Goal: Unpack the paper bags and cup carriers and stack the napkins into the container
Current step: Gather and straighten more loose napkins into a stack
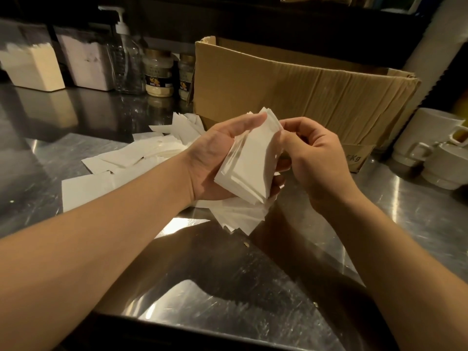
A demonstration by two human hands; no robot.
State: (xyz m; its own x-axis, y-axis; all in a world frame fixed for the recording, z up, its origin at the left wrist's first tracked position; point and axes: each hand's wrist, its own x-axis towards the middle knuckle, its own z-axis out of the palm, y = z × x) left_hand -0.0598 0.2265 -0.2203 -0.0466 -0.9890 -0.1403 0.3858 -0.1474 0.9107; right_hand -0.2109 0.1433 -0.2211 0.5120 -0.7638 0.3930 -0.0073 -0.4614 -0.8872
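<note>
Squaring step: the left hand (215, 158) cradles a stack of napkins (249, 163) above the bench (253, 287), fingers curled round it; the right hand (311, 158) pinches its far edge. Loose napkins (131, 158) remain scattered. Next, presumably: align edges, then carry the stack to a container.

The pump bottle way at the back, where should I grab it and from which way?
Grip the pump bottle round its clear body, coming from the front. The thin pump neck on top looks weak to pull on, a white container crowds its left and a jar its right, so the front face is the free side.
</note>
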